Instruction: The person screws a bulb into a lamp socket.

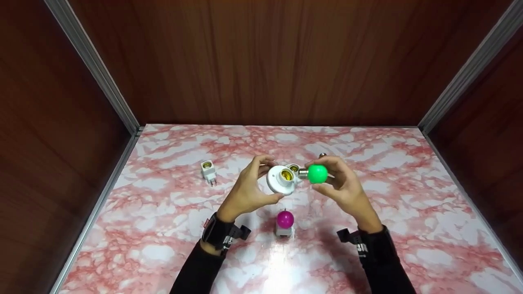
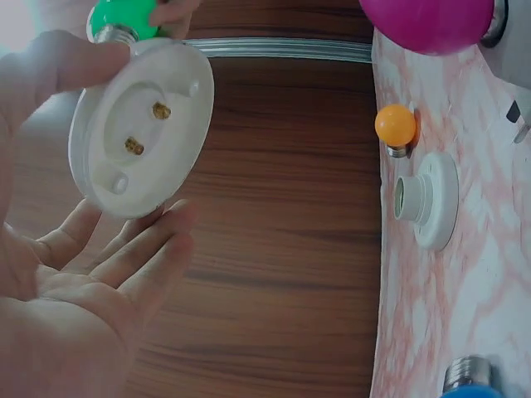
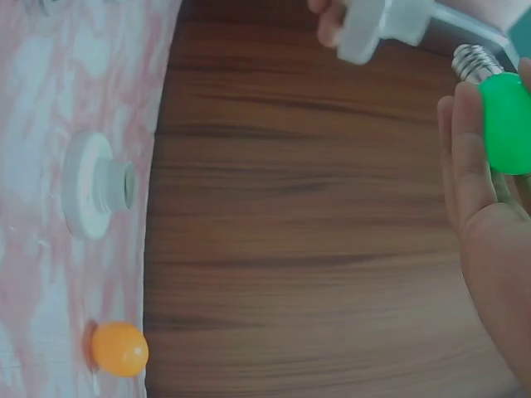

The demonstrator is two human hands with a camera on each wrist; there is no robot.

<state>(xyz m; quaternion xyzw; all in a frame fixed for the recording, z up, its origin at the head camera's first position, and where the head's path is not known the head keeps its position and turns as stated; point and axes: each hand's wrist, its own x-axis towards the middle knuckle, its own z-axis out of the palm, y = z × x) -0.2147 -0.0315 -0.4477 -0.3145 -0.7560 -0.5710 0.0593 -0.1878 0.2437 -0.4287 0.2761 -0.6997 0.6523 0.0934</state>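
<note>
My left hand (image 1: 249,190) holds a white round lamp holder (image 1: 276,185) by its rim, its brass-lined socket tilted up. In the left wrist view its underside shows two brass screws (image 2: 134,146). My right hand (image 1: 347,190) pinches a green light bulb (image 1: 318,174) between thumb and fingers. The bulb lies sideways, its metal screw base (image 1: 303,174) toward the lamp holder and close to the socket's right side. Below the hands, a magenta bulb (image 1: 285,219) sits in a white plug adapter (image 1: 284,232) on the table.
Another white lamp holder (image 3: 87,186) stands on the marbled tabletop (image 1: 163,196), partly hidden behind the hands. An orange bulb (image 3: 119,349) lies near it. To the left lies a white plug adapter (image 1: 208,171). A blue bulb (image 2: 471,391) shows at the left wrist view's edge. Brown panels (image 1: 261,61) enclose the table.
</note>
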